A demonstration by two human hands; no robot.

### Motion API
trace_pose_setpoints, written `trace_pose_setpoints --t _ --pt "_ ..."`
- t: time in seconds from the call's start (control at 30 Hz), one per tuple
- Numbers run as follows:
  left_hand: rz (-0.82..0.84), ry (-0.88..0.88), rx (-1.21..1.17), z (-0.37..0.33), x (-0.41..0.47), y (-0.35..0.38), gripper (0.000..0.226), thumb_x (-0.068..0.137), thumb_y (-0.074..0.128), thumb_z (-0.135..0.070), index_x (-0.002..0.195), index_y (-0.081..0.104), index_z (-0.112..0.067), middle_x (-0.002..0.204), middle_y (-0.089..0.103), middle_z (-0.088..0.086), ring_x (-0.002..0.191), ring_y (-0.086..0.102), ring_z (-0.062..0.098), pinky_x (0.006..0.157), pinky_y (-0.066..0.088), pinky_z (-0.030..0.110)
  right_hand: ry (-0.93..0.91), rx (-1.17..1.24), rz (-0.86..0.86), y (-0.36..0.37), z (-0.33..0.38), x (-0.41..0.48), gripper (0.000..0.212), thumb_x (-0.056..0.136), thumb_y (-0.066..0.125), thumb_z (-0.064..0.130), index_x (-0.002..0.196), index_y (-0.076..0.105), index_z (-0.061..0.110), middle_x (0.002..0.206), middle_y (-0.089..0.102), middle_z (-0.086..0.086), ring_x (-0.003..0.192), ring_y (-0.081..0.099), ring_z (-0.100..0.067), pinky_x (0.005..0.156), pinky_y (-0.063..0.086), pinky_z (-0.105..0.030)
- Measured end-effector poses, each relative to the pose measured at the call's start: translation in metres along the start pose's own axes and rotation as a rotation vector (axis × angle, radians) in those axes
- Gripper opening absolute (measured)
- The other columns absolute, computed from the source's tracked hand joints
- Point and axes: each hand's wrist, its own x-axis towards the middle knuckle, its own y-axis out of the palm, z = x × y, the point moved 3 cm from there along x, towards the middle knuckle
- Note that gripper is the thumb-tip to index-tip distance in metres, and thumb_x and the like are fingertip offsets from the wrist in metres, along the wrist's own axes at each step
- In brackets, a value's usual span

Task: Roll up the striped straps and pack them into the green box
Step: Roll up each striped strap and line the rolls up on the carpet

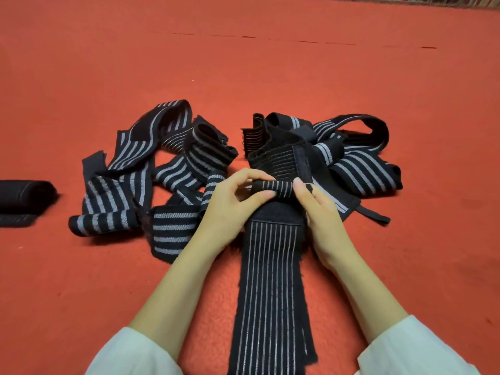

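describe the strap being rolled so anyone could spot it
On the red carpet, in front of the tangled pile, one strap runs straight towards the person. Its far end is rolled between the left hand and right hand; only it is held.

Black straps [167, 169] with pale grey stripes lie on red-orange carpet [270, 71]; sleeves [135, 353] white

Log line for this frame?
step: rolling | left hand: pinches strap roll | right hand: pinches strap roll | loose straps: heaped behind | green box: unseen
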Motion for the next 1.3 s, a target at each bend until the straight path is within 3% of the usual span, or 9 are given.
trace_pose_setpoints --t 0.13,0.3,0.37,0.43,0.53,0.83,0.9,1.1,1.3 --pt "0.014 -0.018 -0.070 0.000 0.002 0.000 0.025 0.082 0.069 0.006 0.098 0.068 -0.014 0.096 0.072 -0.005 0.090 0.067 0.007 0.084 0.050 0.019 -0.051 0.003 -0.024 -0.001 0.004 -0.002 0.010 0.096 0.052 0.013 0.100 0.061 0.012 0.092 0.070 0.005 0.088 0.064 -0.004 0.078 0.049 -0.017" --pt "0.120 -0.202 -0.129 0.021 0.007 0.003 0.035 0.093 0.052 -0.048 0.111 0.062 -0.020 0.114 0.066 0.005 0.110 0.062 0.007 0.096 0.047 0.024 -0.044 -0.002 0.028 -0.001 0.002 -0.001 0.016 0.096 0.051 0.009 0.108 0.055 0.019 0.109 0.064 -0.003 0.099 0.062 -0.010 0.087 0.050 -0.025" --pt "0.178 -0.174 -0.113 0.039 0.013 -0.001 0.028 0.105 0.032 -0.034 0.105 0.058 -0.022 0.109 0.063 -0.003 0.101 0.059 -0.014 0.095 0.041 0.018 -0.050 -0.015 0.066 0.000 0.002 -0.001 0.018 0.096 0.054 0.011 0.111 0.053 0.020 0.117 0.062 -0.006 0.105 0.061 -0.013 0.093 0.050 -0.029" --pt "0.076 -0.157 -0.042 0.052 0.012 -0.008 0.027 0.107 0.027 -0.025 0.120 0.050 -0.022 0.123 0.056 -0.011 0.114 0.052 -0.013 0.101 0.037 0.018 -0.062 -0.057 0.101 0.003 0.002 -0.004 0.021 0.094 0.052 0.015 0.113 0.050 0.022 0.117 0.060 -0.003 0.105 0.060 -0.007 0.091 0.049 -0.023" --pt "0.167 -0.311 0.016 0.024 -0.006 0.015 0.039 0.097 0.036 -0.058 0.122 0.049 -0.031 0.123 0.058 -0.018 0.117 0.053 -0.003 0.107 0.037 0.025 -0.046 -0.103 0.141 0.006 0.002 -0.007 0.022 0.100 0.044 0.007 0.114 0.043 0.024 0.114 0.056 0.003 0.096 0.058 0.004 0.082 0.046 -0.013" --pt "0.119 -0.035 -0.036 0.008 -0.004 0.012 0.025 0.096 0.048 -0.025 0.119 0.050 -0.015 0.109 0.057 -0.005 0.104 0.053 0.005 0.100 0.042 0.027 0.011 -0.054 -0.005 0.003 0.003 -0.006 0.046 0.085 0.047 0.048 0.121 0.050 0.018 0.107 0.063 0.014 0.102 0.061 0.001 0.085 0.045 -0.017" --pt "0.135 -0.016 -0.033 0.007 -0.002 0.012 0.024 0.093 0.049 -0.019 0.117 0.051 -0.021 0.109 0.058 -0.009 0.106 0.053 0.007 0.101 0.041 0.028 -0.035 -0.037 -0.032 0.000 0.006 -0.005 0.028 0.091 0.049 0.037 0.108 0.056 0.016 0.096 0.066 0.012 0.090 0.063 0.003 0.078 0.046 -0.014" --pt "0.154 0.011 -0.100 0.003 -0.002 0.011 0.031 0.083 0.050 -0.005 0.109 0.053 -0.021 0.100 0.058 -0.013 0.097 0.053 0.002 0.090 0.039 0.017 -0.098 -0.055 0.081 -0.002 0.005 -0.004 0.023 0.089 0.058 0.025 0.111 0.050 0.023 0.104 0.060 0.002 0.099 0.058 -0.011 0.092 0.049 -0.031" --pt "0.063 -0.127 -0.230 0.003 -0.001 0.012 0.027 0.093 0.057 -0.041 0.106 0.060 -0.017 0.102 0.063 -0.006 0.099 0.058 0.005 0.093 0.045 0.025 -0.172 -0.140 0.090 -0.002 0.009 -0.006 0.023 0.090 0.054 0.021 0.112 0.047 0.023 0.108 0.055 -0.008 0.101 0.055 -0.016 0.097 0.044 -0.042"
